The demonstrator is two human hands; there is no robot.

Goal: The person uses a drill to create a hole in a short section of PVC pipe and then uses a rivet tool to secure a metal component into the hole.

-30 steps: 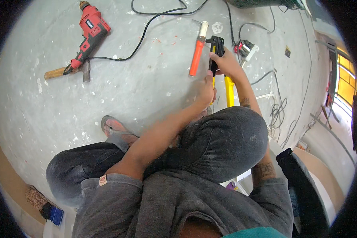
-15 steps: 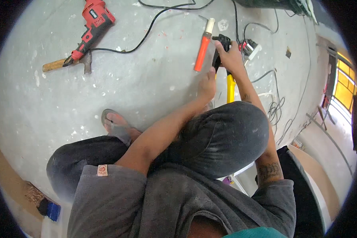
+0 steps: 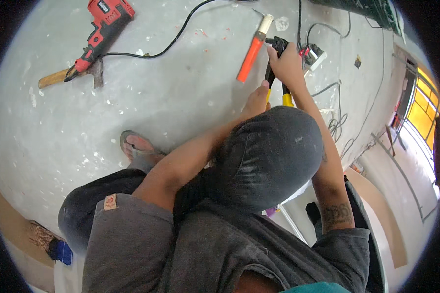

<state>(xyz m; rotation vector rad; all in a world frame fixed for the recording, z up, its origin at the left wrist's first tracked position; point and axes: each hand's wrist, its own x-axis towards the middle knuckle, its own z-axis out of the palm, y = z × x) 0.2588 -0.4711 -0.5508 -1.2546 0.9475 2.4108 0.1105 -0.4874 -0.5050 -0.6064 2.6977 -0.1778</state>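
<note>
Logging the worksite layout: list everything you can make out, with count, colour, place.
Two-handled tool: 1, black and yellow, upper centre, held
Stick-shaped tool: 1, orange and white, floor, left of the held tool
Drill: 1, red and black, floor, upper left
Hammer: 1, wooden handle, by the drill's handle end
Socket strip: 1, white, floor, upper right
Cables: several, dark, top and right
Sack-like bundle: 1, dark green, top right
Window: 1, yellow panes, far right
Trousers: 1 pair, dark, centre
Left hand: 1, bare, on the left handle
Right hand: 1, bare, around the tool near its head
</note>
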